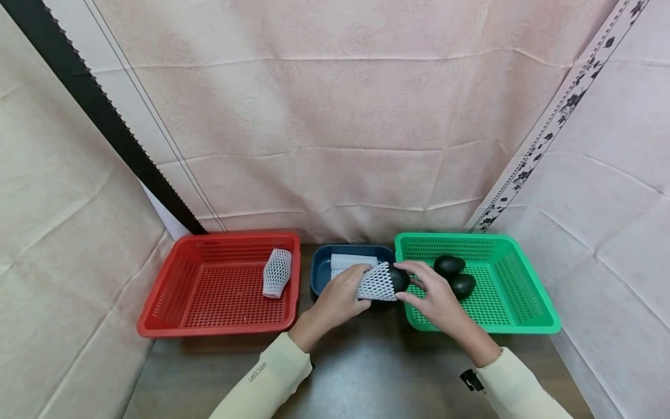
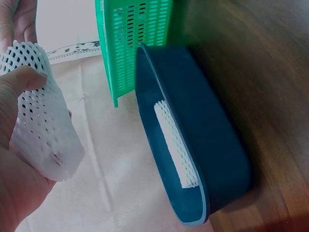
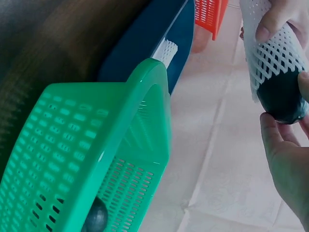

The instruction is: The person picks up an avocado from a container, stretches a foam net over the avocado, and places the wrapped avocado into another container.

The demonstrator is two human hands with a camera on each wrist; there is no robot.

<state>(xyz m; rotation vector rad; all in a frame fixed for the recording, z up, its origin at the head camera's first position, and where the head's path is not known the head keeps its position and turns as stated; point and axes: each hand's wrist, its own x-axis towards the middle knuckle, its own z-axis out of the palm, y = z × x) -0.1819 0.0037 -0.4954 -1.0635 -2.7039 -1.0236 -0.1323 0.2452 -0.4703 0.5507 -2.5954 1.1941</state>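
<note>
In the head view my left hand (image 1: 341, 294) grips a white foam net sleeve (image 1: 376, 284) above the dark blue bin. A dark, smooth, oval avocado (image 1: 400, 278) sits partly inside the sleeve's right opening. My right hand (image 1: 434, 295) pinches the avocado's bare end between thumb and fingertips, as the right wrist view shows. The left thumb presses along the netting in the left wrist view. More flat foam net sleeves (image 1: 353, 260) lie in the blue bin (image 1: 385, 250). Two bare avocados (image 1: 449, 266) rest in the green basket (image 1: 528, 279), right of my right hand.
On the left stands a red basket (image 1: 180, 291) holding one netted piece (image 1: 277, 272). The blue bin sits between the two baskets on a dark wooden table (image 1: 361, 372). Pale cloth (image 1: 335, 116) hangs behind and at both sides.
</note>
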